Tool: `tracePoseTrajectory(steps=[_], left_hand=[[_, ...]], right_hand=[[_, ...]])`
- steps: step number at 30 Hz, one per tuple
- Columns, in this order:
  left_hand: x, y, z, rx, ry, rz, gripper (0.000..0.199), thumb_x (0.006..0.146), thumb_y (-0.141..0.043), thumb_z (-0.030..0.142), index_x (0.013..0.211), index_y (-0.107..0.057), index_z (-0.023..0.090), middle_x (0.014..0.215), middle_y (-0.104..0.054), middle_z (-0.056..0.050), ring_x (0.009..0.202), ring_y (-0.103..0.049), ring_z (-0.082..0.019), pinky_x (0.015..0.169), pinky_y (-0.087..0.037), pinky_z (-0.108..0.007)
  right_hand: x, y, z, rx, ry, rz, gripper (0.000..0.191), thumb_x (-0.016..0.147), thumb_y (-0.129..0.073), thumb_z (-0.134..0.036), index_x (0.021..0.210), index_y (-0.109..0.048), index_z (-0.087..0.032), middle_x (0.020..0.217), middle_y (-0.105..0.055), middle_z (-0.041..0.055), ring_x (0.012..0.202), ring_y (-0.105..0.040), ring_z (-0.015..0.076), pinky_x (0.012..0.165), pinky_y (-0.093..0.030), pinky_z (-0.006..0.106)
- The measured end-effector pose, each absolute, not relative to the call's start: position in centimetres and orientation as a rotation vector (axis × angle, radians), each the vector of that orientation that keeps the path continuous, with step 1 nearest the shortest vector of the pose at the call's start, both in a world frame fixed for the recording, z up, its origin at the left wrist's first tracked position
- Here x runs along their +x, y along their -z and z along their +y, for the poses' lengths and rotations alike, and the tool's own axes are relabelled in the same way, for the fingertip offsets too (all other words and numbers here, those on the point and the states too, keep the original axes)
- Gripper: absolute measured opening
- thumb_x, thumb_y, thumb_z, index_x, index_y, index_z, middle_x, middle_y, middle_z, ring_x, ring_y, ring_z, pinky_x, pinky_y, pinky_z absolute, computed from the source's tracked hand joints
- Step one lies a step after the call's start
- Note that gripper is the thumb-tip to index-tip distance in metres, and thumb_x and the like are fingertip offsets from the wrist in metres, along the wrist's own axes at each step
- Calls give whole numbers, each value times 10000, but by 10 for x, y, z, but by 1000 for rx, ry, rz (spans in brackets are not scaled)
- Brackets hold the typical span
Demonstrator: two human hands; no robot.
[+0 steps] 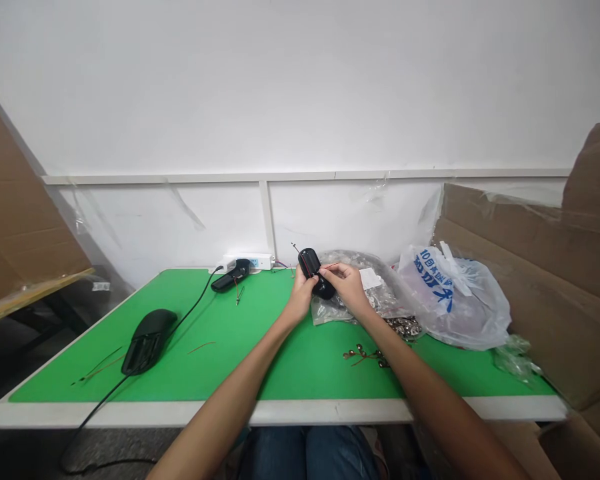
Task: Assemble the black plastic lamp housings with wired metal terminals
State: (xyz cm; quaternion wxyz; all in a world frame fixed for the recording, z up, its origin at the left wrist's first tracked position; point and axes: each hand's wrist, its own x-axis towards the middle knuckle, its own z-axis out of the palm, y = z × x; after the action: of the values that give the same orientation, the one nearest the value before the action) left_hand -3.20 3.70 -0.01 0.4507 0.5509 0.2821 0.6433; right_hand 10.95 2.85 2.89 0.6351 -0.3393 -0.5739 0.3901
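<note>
The left hand (pixel 301 295) is closed round a black shell (pixel 309 259), straight ahead at twelve o'clock; the right hand (pixel 347 283) pinches a red wire (pixel 333 264) against it. From the shell, metal parts (pixel 361 349) lie at five o'clock, a corded device (pixel 150 339) at eight, a white bag (pixel 480 310) at three, a second shell (pixel 237 275) at nine.
</note>
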Motion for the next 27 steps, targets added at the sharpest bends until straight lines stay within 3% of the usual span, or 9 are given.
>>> tracePoseTrajectory(steps=[7,13,19,22,27], left_hand=[[-30,-2,33,1403,-1617,721,502,832,-708,330,1312,-584,249,1278,-653,-48,1289,-551,-269,1180,-385,-397],[-26,-10,24,1299,-1637,674,462,792,-787,237,1236,-660,244,1250,-672,-44,1292,-562,-258,1196,-361,-349],[-24,-16,17,1279,-1619,629,443,777,-835,241,1202,-712,248,1264,-702,-50,1408,-518,-292,1273,-303,-389],[-22,-14,18,1225,-1602,601,444,781,-866,345,1188,-730,235,1276,-722,-63,1438,-513,-304,1265,-336,-394],[-20,-14,19,1004,-1527,488,632,797,-775,722,1151,-751,199,1250,-759,-97,1422,-552,-330,1184,-466,-447]], right_hand=[[109,-27,31,-783,-886,-1303,372,717,-836,-553,845,-787,-207,923,-814,88,879,-747,250,863,-601,390],[108,-26,31,-815,-832,-1323,310,742,-809,-500,847,-798,-208,916,-819,87,867,-749,256,850,-607,400],[109,-25,33,-820,-800,-1316,328,756,-794,-518,865,-783,-209,883,-809,81,855,-746,250,844,-607,393],[108,-25,32,-813,-818,-1303,333,753,-800,-523,867,-770,-212,885,-806,79,853,-749,249,840,-611,393],[101,-23,29,-799,-842,-1287,309,738,-807,-501,849,-765,-215,902,-808,76,856,-748,249,836,-607,391]])
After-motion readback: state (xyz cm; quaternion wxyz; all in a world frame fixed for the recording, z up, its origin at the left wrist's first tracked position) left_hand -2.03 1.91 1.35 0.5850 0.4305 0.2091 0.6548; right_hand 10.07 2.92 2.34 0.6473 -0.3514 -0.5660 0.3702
